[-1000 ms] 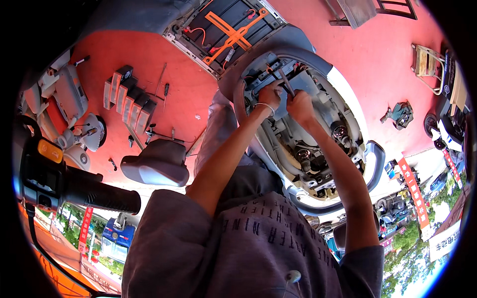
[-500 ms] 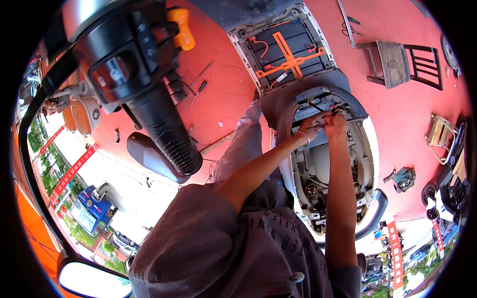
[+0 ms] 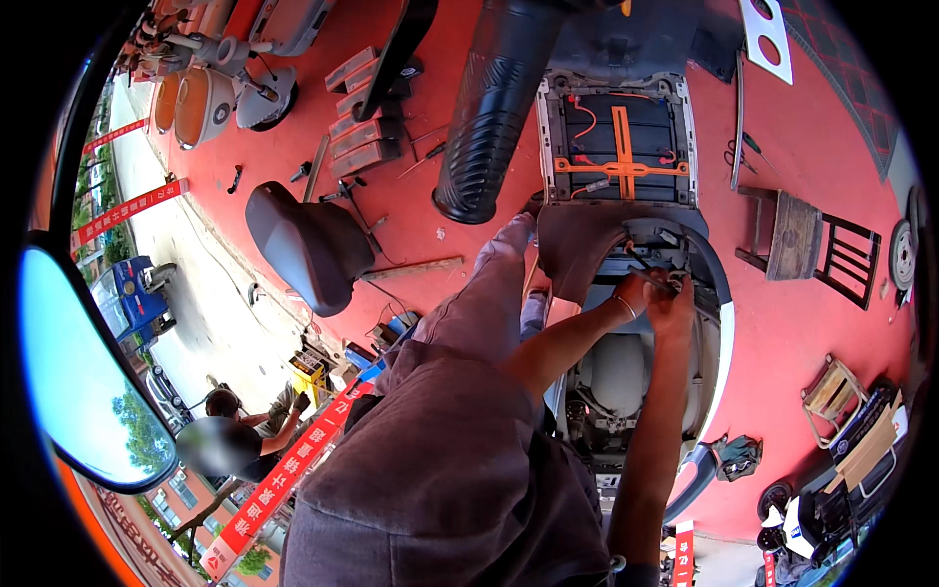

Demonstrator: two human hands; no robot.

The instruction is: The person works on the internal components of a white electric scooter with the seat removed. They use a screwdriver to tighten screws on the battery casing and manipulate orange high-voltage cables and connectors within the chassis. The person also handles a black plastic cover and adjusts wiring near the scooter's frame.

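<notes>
Both of my hands are together inside the opened seat compartment of a scooter body (image 3: 726, 342). My left hand (image 3: 636, 293), with a light band at its wrist, has its fingers closed at the compartment's far end. Right beside it, my right hand (image 3: 671, 311) is closed too, its fingertips close to the left ones. A thin dark rod-like piece (image 3: 643, 264) runs up and left from the fingers; its kind is too small to tell. Cables and dark fittings lie around the fingertips. Below the hands, a rounded grey inner housing (image 3: 618, 367) shows between my forearms.
Ahead is an open battery bay (image 3: 587, 137) with an orange cross strap (image 3: 621, 166). A black handlebar grip (image 3: 489, 137) hangs at upper middle, a mirror (image 3: 93, 362) at left. A seat (image 3: 308, 245), a wooden chair (image 3: 797, 240) and tools lie around. Another person (image 3: 230, 440) is at lower left.
My view has shifted, so the scooter body sits lower and the handlebar higher. A grey bar-like tool that stuck out rightward from my hands no longer shows there. Both hands remain together in the compartment.
</notes>
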